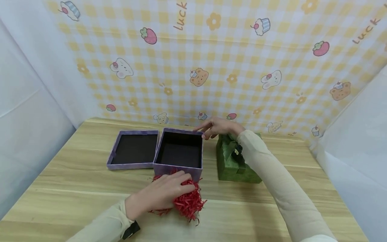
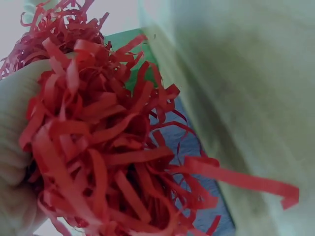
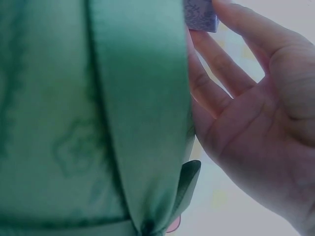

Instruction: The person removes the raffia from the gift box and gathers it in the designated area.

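My left hand [image 1: 164, 191] grips a bunch of red shredded paper [image 1: 190, 201] in front of an open purple box [image 1: 178, 171]. Its strands spill out past the fingers; the left wrist view is mostly filled by this red paper [image 2: 108, 147]. At the box's back right corner, my right hand [image 1: 219, 127] holds the rim, with the thumb on the right side and fingers at the back edge. The right wrist view shows the same hand [image 3: 256, 93] at the corner of the purple box [image 3: 201, 17]. The box's visible inside is black and bare.
Left of the box lies its purple lid [image 1: 130, 166], black inside facing up. A green gift box [image 1: 239, 174] with a green ribbon bow stands to the right, under my right forearm. A yellow checked cloth [image 1: 181, 101] hangs behind the wooden table [image 1: 75, 181].
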`<state>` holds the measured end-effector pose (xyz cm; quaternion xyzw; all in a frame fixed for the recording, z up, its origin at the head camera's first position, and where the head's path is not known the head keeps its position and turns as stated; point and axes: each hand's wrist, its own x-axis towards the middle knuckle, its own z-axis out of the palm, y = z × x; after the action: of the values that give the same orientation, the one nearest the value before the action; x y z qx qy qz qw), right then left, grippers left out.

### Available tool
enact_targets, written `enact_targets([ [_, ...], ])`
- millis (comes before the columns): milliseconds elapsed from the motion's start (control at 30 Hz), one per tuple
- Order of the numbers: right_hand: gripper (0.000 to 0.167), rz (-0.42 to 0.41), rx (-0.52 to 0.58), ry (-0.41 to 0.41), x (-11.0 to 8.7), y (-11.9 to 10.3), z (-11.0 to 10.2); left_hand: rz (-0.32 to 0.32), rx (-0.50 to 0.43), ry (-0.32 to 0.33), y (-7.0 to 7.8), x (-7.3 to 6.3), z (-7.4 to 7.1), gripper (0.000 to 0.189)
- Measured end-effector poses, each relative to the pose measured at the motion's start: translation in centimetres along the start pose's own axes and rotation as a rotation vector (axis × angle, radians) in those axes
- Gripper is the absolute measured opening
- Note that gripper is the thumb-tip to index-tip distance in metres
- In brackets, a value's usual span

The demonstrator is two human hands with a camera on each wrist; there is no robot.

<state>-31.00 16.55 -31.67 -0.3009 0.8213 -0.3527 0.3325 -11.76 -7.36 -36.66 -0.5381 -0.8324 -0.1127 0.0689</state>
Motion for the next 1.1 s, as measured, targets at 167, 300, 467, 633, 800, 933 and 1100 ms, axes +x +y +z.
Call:
enact_targets([
  [167, 0.04, -0.002, 0.011, -0.002, 0.0, -0.1, -0.1, -0.014, 0.028, -0.072, 0.0, -0.2, 0.8, 0.041],
  [300, 0.04, -0.005, 0.018, -0.003, -0.2, -0.1, 0.0, -0.042, 0.013, -0.123, -0.1, -0.3, 1.4, 0.045],
  [467, 0.04, -0.005, 0.027, -0.005, -0.3, 0.0, 0.0, -0.047, -0.015, -0.116, 0.0, -0.2, 2.3, 0.049],
  [633, 0.04, -0.013, 0.007, -0.008, -0.3, 0.0, 0.1, -0.047, -0.02, -0.07, -0.1, -0.4, 2.9, 0.05],
  [800, 0.041, -0.019, 0.007, -0.019, -0.2, 0.0, 0.1, -0.077, -0.055, -0.082, -0.1, -0.8, 2.7, 0.059],
  [933, 0.041, -0.01, 0.014, -0.011, -0.1, 0.1, 0.2, -0.097, -0.094, -0.118, -0.1, -0.9, 2.6, 0.068],
  [1100, 0.041, -0.007, 0.018, -0.007, 0.0, 0.2, 0.1, -0.097, -0.1, -0.121, -0.2, -0.9, 2.7, 0.076],
])
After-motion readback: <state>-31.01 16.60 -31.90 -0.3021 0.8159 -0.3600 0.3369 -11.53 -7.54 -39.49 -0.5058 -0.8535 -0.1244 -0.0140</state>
